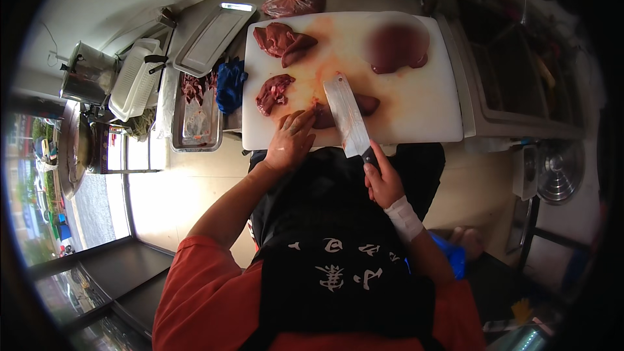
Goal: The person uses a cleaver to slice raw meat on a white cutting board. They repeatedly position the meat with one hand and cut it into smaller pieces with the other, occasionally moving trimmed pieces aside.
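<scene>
The right hand [385, 179] is gripping a cleaver [345, 114] over a dark meat piece [368, 105] near the front edge of a white board [419, 114]; the left hand [290, 142], fingers extended, is touching that piece. More meat [284, 42] is lying farther back, with a bag [296, 0] behind the board.

On the board [426, 107], the knife [346, 117] crossed the meat [368, 104] near the front edge, the left hand [290, 140] at the meat's left end, the right hand [385, 179] around the handle. Behind the board sat a bag [296, 0]; left lay a cloth [231, 86], then a tray [195, 147].
</scene>
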Tool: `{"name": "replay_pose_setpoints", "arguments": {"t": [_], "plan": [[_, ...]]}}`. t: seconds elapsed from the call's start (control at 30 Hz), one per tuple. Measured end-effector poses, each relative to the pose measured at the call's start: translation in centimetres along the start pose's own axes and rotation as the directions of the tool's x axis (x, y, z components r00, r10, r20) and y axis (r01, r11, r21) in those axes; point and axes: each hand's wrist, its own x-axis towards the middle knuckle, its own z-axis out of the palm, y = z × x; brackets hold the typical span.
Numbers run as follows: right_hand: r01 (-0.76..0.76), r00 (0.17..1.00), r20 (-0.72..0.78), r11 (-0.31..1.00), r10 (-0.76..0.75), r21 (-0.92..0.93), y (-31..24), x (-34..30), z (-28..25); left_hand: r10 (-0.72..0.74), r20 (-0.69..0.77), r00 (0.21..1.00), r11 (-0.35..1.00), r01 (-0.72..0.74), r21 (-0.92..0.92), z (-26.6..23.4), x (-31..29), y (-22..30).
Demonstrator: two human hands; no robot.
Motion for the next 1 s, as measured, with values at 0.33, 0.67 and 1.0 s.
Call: {"name": "replay_pose_setpoints", "arguments": {"t": [0.33,0.67,1.0], "plan": [[-0.037,0.999,0.005,0.998,0.037,-0.046,-0.2,-0.2,0.5,0.053,-0.036,0.998,0.998,-0.054,-0.025,0.0,-0.7,-0.6],[-0.057,0.996,0.076,0.998,0.054,0.028,0.3,1.5,1.0,0.054,-0.039,0.998,0.998,-0.055,-0.025,-0.1,-0.7,-0.7],[-0.196,0.974,0.127,0.979,0.187,0.062,0.8,-1.0,-0.4,0.060,-0.042,0.997,0.998,-0.060,0.001,-0.2,-0.5,-0.6]]}}
